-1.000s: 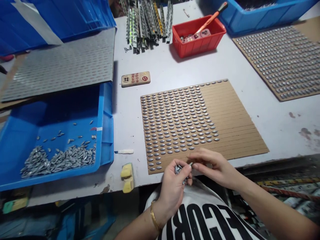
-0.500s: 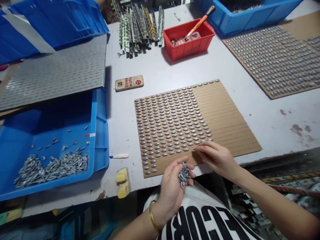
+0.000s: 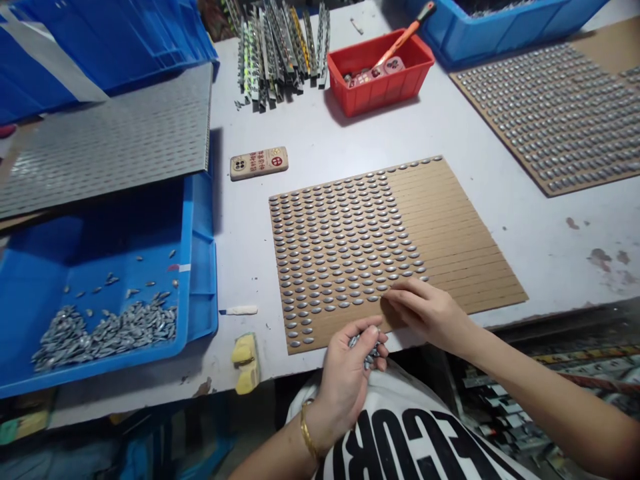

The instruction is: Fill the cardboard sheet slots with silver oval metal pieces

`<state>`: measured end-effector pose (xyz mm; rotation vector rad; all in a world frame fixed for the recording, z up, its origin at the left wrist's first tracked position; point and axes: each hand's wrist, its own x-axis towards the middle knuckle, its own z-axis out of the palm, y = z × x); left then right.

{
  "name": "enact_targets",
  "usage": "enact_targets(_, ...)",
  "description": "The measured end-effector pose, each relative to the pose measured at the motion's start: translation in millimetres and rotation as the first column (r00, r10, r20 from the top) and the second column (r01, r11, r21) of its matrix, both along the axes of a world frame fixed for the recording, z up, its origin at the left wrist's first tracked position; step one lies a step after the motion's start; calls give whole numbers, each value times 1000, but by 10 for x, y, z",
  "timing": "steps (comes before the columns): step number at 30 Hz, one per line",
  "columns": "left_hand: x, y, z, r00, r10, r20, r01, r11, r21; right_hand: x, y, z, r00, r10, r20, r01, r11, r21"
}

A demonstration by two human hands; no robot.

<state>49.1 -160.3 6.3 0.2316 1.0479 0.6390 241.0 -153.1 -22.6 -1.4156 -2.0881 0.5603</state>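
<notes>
My left hand (image 3: 350, 363) is cupped palm up near the table's front edge, curled around a small heap of grey spindle-shaped pieces (image 3: 371, 357), its thumb lying over them. Just to the right, my right hand (image 3: 423, 307) has its fingertips pinched together at the cardboard sheet (image 3: 460, 247), by the end of a lower row. Whatever is between those fingertips is hidden. Rows of the same grey pieces (image 3: 340, 240) cover the left and middle of the sheet, lying in its slits. Its right part shows bare slits, apart from several pieces along the far edge.
A blue bin (image 3: 200, 280) with loose grey pieces stands at left, a filled sheet (image 3: 150, 133) resting across it. A red box (image 3: 380, 80), a phone-shaped case (image 3: 259, 163), metal strips (image 3: 280, 53), a yellow block (image 3: 245, 363) and another filled cardboard (image 3: 545, 127) lie around.
My left thumb has closed inward over the heap of pieces. My right hand has shifted slightly left and up, still pinched at the cardboard. The view has moved a little.
</notes>
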Motion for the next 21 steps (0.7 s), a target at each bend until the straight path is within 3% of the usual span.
enact_targets(4,8,12,34,1000,29,-8,-29,1000,-2,-76,-111,171,959,-37,-283,-23,979,-204)
enact_targets(6,18,16,40,1000,19,-8,-19,1000,14,-125,-164,232,936,-23,-352,-67,968,-243)
enact_targets(9,47,17,31,1000,-20,14,20,999,28,-176,-230,248,938,37,-345,-96,983,-157)
enact_targets(15,143,27,24,999,-39,33,38,999,26,-160,-344,166,983,73,-167,-53,991,121)
enact_targets(18,169,48,32,998,-44,41,44,999,7,-67,-319,147,989,65,-131,-47,990,135)
enact_targets(21,168,60,36,999,-9,34,10,1000,-23,78,-215,112,986,-36,-162,49,996,75)
